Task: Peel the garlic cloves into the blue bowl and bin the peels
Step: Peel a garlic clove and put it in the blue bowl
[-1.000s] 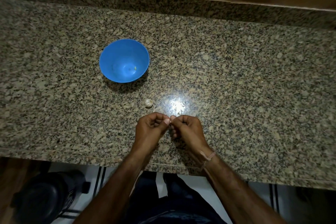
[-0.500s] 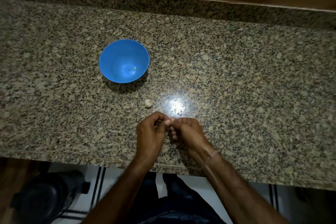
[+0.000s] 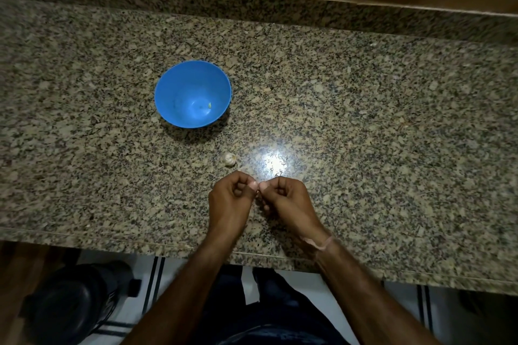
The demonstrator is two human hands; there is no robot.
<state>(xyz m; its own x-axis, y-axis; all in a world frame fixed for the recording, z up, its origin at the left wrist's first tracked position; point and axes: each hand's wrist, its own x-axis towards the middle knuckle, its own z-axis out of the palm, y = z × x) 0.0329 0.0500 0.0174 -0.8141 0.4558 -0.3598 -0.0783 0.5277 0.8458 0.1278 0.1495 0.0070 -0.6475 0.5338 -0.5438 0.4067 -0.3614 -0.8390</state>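
Observation:
A blue bowl [image 3: 192,94] stands on the granite counter [image 3: 364,120], with a tiny pale speck inside it. A small whitish garlic piece [image 3: 230,159] lies on the counter between the bowl and my hands. My left hand [image 3: 231,200] and my right hand [image 3: 288,199] are curled and meet at the fingertips near the counter's front edge. They pinch something small between them; it is hidden by the fingers, so I cannot make it out clearly.
A black bin [image 3: 75,305] stands on the floor below the counter's front edge at the lower left. A raised granite ledge [image 3: 252,5] and a wooden wall run along the back. A bright light reflection [image 3: 276,162] shines just beyond my hands.
My two hands have shifted slightly while staying pinched together at the fingertips. The bowl and the garlic piece on the counter have not moved.

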